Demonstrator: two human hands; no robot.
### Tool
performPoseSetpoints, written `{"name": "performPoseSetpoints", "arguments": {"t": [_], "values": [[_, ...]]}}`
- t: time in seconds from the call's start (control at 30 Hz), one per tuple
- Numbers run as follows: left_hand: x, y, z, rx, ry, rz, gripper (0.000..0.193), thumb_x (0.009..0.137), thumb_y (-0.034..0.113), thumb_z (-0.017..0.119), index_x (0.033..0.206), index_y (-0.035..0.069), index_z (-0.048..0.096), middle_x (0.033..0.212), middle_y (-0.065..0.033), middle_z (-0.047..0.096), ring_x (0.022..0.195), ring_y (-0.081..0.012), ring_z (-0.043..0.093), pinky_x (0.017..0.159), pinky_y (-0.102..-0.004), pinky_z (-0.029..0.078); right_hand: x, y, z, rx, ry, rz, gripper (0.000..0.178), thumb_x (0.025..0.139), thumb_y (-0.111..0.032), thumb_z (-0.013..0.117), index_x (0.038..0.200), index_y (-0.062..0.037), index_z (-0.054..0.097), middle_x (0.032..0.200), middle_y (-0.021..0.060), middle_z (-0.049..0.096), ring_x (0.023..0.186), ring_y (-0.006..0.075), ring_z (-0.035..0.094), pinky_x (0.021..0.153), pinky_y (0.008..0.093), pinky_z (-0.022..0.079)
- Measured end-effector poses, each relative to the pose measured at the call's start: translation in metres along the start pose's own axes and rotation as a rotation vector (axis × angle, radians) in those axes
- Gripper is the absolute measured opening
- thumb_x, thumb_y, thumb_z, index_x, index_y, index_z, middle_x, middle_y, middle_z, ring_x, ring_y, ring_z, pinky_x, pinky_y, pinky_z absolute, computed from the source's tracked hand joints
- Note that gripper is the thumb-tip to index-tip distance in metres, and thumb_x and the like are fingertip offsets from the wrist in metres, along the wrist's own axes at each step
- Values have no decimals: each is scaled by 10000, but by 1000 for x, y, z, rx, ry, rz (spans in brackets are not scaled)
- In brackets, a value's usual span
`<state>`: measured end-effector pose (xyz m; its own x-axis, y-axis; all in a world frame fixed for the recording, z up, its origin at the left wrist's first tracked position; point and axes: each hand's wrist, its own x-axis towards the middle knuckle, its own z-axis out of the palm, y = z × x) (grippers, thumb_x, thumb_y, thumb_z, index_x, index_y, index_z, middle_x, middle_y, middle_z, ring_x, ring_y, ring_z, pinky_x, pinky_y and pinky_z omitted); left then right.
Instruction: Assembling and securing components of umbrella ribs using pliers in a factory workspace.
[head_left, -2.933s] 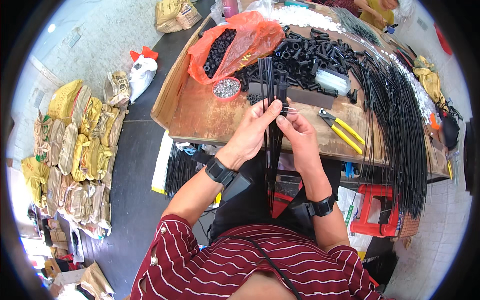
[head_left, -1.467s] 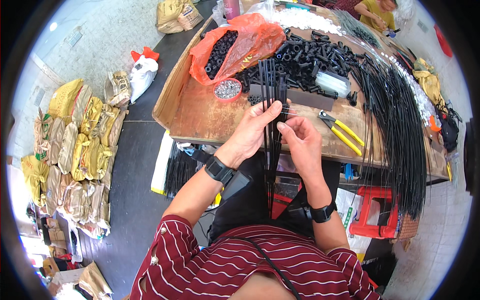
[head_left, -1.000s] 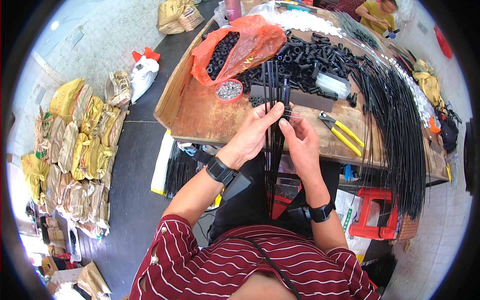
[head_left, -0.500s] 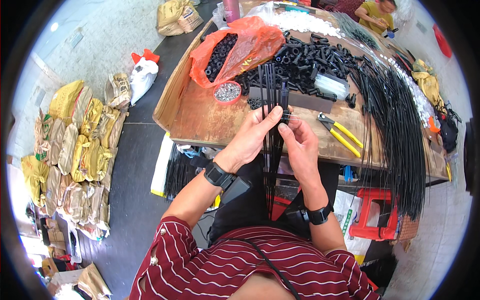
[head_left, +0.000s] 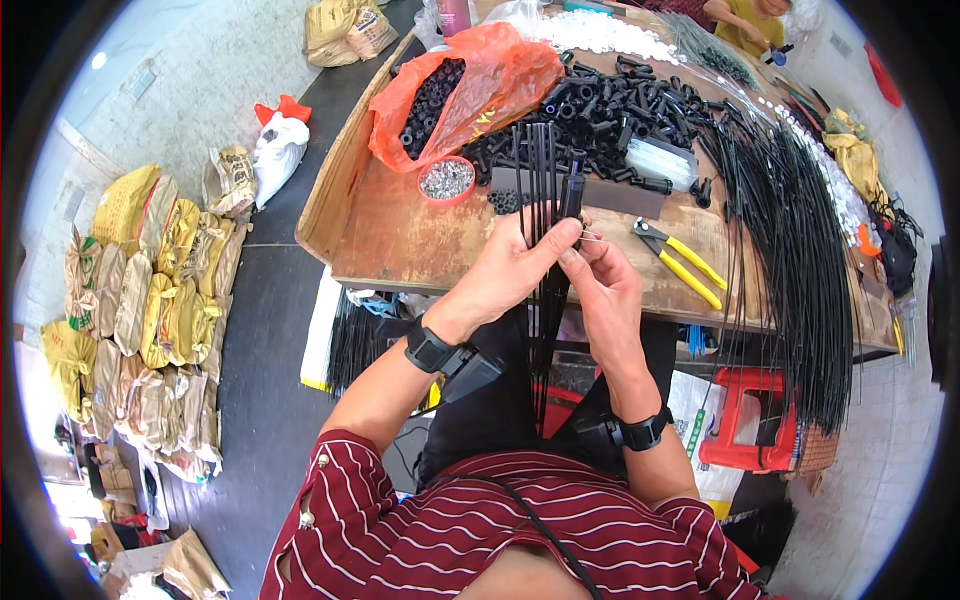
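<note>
My left hand is closed around several long thin black rods, which stand up past the fingers and hang down below the table edge. A black tubular fitting rises from the same grip, beside the rods. Close against it, my right hand is pinched, with thin silvery wire-like pieces showing at its fingertips. The two thumbs nearly meet at the base of the fitting. What lies between the fingers is partly hidden. Yellow-handled cutting pliers lie on the table right of my right hand.
On the wooden table are a red dish of small metal pieces, an orange bag and heaped black fittings. Long black rods overhang the right edge, above a red stool. Another person works across the table.
Both hands stay together at the fitting, which now leans slightly further right. My right hand has shifted a little to the right. The whole view has moved slightly.
</note>
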<state>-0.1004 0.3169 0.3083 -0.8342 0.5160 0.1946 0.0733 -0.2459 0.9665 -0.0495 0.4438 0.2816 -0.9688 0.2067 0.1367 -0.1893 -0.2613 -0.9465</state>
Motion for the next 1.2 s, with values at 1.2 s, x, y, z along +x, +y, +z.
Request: {"name": "performPoseSetpoints", "arguments": {"t": [1.2], "values": [[3, -5, -3, -447, -168, -134, 318, 903, 250, 637, 1104, 8, 588, 918, -46, 642, 865, -122, 621, 781, -291, 520, -5, -23, -30, -217, -307, 126, 274, 934, -185, 577, 1111, 23, 598, 981, -1, 591, 859, 56, 543, 716, 230, 475]]}}
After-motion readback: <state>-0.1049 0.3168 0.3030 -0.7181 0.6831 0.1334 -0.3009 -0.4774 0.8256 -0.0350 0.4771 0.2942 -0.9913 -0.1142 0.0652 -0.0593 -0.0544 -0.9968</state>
